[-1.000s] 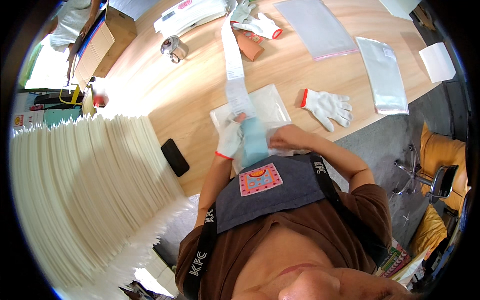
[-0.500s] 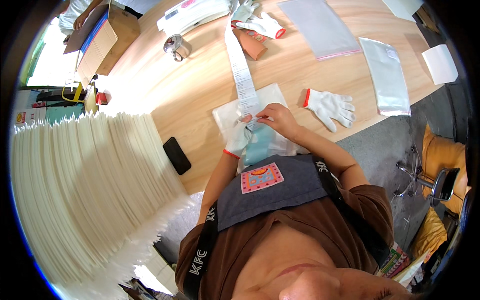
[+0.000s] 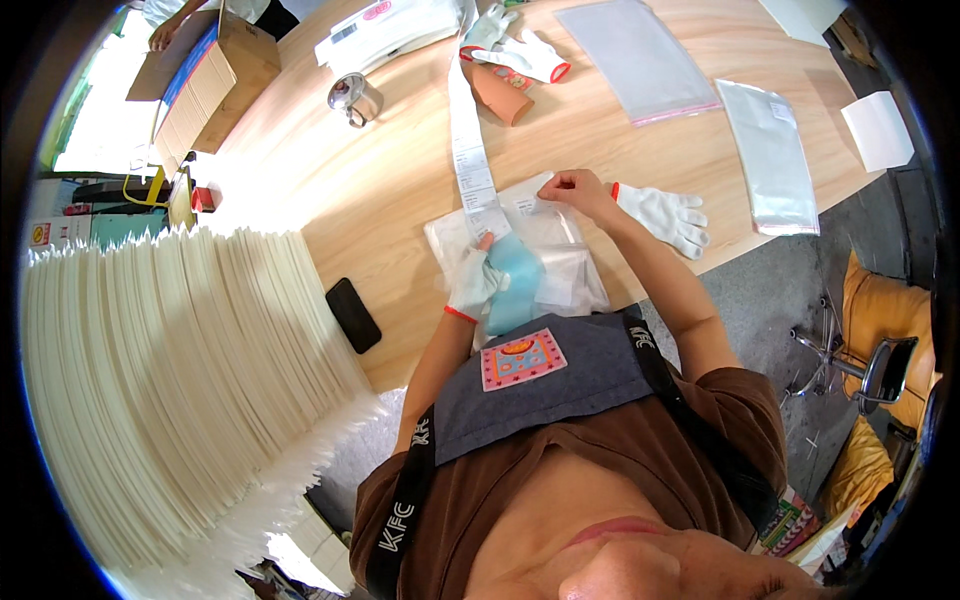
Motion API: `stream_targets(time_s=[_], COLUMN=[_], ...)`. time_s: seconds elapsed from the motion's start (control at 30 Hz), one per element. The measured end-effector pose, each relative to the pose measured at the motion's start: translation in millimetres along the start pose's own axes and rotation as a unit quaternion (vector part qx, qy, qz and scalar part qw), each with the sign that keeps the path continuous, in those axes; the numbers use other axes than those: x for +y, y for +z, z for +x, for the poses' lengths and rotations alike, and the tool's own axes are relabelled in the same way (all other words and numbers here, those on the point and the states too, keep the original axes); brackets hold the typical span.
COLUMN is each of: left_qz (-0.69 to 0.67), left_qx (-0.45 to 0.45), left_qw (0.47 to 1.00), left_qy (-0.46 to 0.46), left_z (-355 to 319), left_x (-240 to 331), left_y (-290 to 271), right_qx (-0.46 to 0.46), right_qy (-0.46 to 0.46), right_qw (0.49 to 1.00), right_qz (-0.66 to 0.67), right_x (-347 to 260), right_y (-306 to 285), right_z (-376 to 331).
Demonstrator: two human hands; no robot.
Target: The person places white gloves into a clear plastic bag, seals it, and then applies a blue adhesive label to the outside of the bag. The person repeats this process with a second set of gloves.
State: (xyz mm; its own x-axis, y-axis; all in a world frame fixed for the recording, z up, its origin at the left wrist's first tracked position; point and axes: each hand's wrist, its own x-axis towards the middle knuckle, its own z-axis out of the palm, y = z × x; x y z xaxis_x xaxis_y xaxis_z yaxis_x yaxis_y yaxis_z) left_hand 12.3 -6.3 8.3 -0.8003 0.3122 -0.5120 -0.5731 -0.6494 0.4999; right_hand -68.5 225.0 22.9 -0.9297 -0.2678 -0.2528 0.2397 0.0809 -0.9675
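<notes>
My left hand (image 3: 474,281), in a white glove with a red cuff and bare fingertips, grips the strip of printed white labels (image 3: 474,165) near its lower end. From there, light-blue backing (image 3: 515,290) curls toward my apron. Clear plastic bags (image 3: 450,237) lie stacked flat beneath. Bare, my right hand (image 3: 577,192) has thumb and forefinger pinched at the bags' far right corner. A small white label (image 3: 525,205) shows right by those fingertips, over the top bag. Just beyond my right wrist rests an empty white glove (image 3: 665,215).
To the left stands a tall stack of white sheets (image 3: 180,390), with a black phone (image 3: 353,314) beside it. A metal cup (image 3: 352,98), brown roll (image 3: 500,95) and more gloves (image 3: 520,55) lie farther back. Clear bag packs (image 3: 770,160) are right. Another person's hand (image 3: 165,35) touches a cardboard box (image 3: 215,85).
My right hand has moved from the strip's end to the right and away, over the bag corner. A label now shows there. The strip's end now lies slightly farther left.
</notes>
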Motion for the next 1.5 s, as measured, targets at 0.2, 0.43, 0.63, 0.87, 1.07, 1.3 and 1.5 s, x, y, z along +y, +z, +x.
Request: stream_targets(time_s=[0.2,0.43,0.63,0.87,1.07,1.3,1.5], left_qz=[0.049,0.036,0.023,0.027,0.033,0.004,0.060], left_qx=[-0.014,0.020,0.019,0.040,0.035,0.028,0.004], left_qw=[0.999,0.999,1.000,0.999,0.999,0.998,0.988], left_qy=[-0.017,0.007,-0.006,0.006,0.009,0.058,0.142], left_z=[4.9,2.4,0.0,-0.8,2.9,-31.3,-59.1], left_x=[-4.1,-5.9,-3.5,-6.5,-8.4,15.4,43.4], left_y=[-12.0,-4.6,-0.8,0.3,-11.0,35.2,57.7], right_qx=[0.038,0.073,0.145,0.060,0.072,0.066,-0.110], right_qy=[0.018,-0.017,-0.168,-0.062,-0.015,-0.096,-0.327], right_qw=[0.986,0.969,0.910,0.989,0.996,0.988,0.908], right_qz=[-0.159,-0.236,-0.349,-0.120,-0.041,-0.105,-0.237], right_x=[8.7,17.3,13.3,-21.5,10.2,-8.8,-30.3], right_y=[-2.1,3.9,10.9,18.8,6.6,6.6,19.4], right_z=[22.5,22.9,7.6,-20.7,5.3,-10.5,-70.9])
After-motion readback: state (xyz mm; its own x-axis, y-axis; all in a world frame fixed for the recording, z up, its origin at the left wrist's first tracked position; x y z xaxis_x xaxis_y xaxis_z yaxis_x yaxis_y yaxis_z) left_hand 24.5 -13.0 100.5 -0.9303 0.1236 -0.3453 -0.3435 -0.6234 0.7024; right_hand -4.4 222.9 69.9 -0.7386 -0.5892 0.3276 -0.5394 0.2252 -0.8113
